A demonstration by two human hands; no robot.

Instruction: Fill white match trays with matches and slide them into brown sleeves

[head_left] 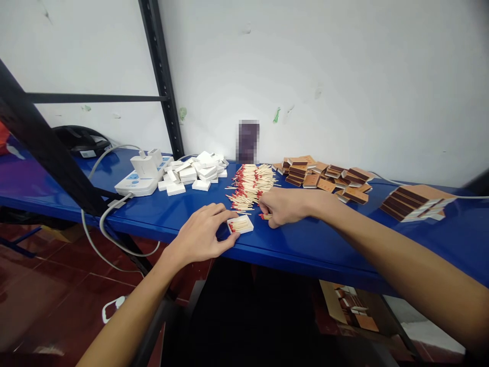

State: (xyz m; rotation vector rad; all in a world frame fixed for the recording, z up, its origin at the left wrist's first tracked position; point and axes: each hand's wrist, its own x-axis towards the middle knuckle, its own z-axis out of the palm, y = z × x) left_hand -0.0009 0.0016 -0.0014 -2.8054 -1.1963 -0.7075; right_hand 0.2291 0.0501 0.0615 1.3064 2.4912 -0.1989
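Note:
Between the thumb and fingers of my left hand (pixel 208 232) is a small white matchbox tray (pixel 248 227) lying on the blue shelf, with red-tipped matches (pixel 239 224) inside it. To its right, my right hand (pixel 284 206) is closed on a few matches (pixel 265 216), their red heads showing at the fingertips just above the shelf. Directly behind both hands lies a big heap of loose matches (pixel 252 183) with red heads and pale sticks.
White matchbox trays (pixel 202 171) are piled at the back left beside a power strip (pixel 141 178). Brown matchbox sleeves (pixel 324 178) lie heaped right of the matches, with stacked matchboxes (pixel 414 201) further right. A black rack post (pixel 162 76) rises at left. Below stands an open carton (pixel 332 306).

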